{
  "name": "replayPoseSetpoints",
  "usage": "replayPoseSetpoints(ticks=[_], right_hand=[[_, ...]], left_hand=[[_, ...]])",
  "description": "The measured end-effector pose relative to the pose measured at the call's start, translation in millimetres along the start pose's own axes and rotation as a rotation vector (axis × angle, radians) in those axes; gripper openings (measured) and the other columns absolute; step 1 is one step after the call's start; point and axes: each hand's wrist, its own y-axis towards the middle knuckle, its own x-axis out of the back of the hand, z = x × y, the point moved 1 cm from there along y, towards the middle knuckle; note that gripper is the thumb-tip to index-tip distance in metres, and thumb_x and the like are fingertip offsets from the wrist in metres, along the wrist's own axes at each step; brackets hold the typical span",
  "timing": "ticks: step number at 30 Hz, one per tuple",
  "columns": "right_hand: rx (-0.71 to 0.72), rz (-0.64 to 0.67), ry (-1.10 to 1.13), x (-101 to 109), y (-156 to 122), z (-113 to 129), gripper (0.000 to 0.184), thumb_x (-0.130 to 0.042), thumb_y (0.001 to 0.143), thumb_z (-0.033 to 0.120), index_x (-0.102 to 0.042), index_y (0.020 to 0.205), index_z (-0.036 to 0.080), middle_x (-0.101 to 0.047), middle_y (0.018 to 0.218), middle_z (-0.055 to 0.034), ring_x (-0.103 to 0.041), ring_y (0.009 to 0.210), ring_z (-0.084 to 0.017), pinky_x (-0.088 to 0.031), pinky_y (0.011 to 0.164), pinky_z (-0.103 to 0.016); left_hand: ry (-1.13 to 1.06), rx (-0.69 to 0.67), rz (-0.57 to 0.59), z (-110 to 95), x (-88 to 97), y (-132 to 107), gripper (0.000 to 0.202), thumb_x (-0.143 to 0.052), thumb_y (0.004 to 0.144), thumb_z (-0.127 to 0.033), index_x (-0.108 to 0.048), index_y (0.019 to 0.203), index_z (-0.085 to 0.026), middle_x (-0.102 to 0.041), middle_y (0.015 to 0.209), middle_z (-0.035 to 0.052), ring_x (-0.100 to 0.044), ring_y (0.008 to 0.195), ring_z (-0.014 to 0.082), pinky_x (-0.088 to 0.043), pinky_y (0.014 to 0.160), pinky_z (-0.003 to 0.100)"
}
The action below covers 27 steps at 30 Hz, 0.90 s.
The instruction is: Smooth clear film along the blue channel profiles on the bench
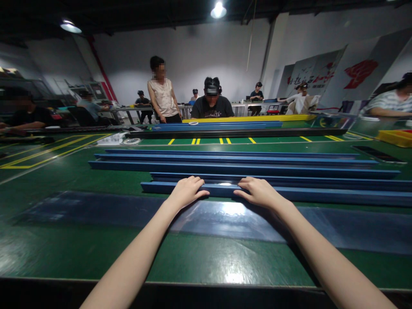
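Note:
A long blue U-shaped channel (328, 194) lies across the green table in front of me, its right end running out of view. My left hand (188, 189) is closed over its near wall, fingers over the top and thumb along the front. A little to the right, my right hand (259, 192) grips the same wall in a mirrored way. Some fingertips are hidden inside the channel. Under my forearms, a flat, clear plastic strip (96, 210) reflects the overhead light.
Behind it lie more blue channels (225, 166). Farther back are a black bar (238, 133) and a yellow strip (247, 119). A phone (376, 153) and a yellow tray (395, 138) lie to the right. A person (212, 105) sits opposite; another person (162, 94) stands beside.

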Motion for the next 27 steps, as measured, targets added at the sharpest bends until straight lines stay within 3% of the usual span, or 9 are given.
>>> replayPoseSetpoints(ticks=[27], right_hand=[[0.01, -0.013, -0.001, -1.0, -0.3, -0.6, 0.043, -0.03, 0.087, 0.046, -0.063, 0.085, 0.019, -0.062, 0.09, -0.0066, -0.057, 0.086, -0.018, -0.037, 0.068, -0.024]], left_hand=[[0.027, -0.005, 0.001, -0.5, 0.0, 0.2, 0.035, -0.04, 0.083, -0.05, -0.054, 0.088, -0.018, -0.061, 0.092, 0.0039, -0.056, 0.086, 0.0183, -0.042, 0.069, 0.026]])
